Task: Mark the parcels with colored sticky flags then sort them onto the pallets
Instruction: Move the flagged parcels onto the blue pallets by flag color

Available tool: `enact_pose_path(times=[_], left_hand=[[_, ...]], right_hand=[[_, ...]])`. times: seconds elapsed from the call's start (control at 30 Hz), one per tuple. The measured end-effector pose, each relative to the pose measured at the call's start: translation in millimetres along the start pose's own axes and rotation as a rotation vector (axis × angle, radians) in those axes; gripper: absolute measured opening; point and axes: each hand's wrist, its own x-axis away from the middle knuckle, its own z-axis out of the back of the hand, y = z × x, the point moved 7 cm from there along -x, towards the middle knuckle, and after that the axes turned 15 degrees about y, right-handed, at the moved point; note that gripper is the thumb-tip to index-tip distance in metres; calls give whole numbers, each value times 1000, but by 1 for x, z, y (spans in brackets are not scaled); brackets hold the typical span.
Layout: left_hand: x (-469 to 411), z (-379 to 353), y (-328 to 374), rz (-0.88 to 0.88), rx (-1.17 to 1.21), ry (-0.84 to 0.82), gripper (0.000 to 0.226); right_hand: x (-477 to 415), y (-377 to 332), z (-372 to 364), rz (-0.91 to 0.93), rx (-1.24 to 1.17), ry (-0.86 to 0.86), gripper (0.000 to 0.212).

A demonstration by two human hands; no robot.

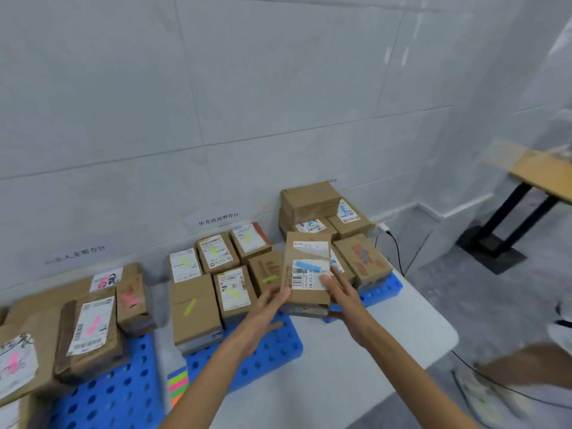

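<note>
Head view has both my hands on the blue-flagged parcel [306,267]: the left hand [266,308] grips its near-left corner, and the right hand [342,292] clamps the near-right edge with fingers across the label. The parcel hovers at 1 o'clock over the near-left corner of the right pallet [385,289], above another carton [305,309] and just beside the green-flagged parcels [233,289] at 12. Released here, I fear it overhangs and slides off, or leans into the green group and looks mis-sorted. Dragging fingers could also lift the blue flag [305,265].
</note>
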Motion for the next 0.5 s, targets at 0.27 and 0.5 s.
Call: enact_pose_path(times=[0.27,0.5], left_hand=[[-38,-56,29,-101,-119,24,39],[-75,-72,49,-174,-152,71,43]], right_hand=[[-46,-7,46,-71,-41,55,47],[-97,-14,54,-134,-212,154,53]])
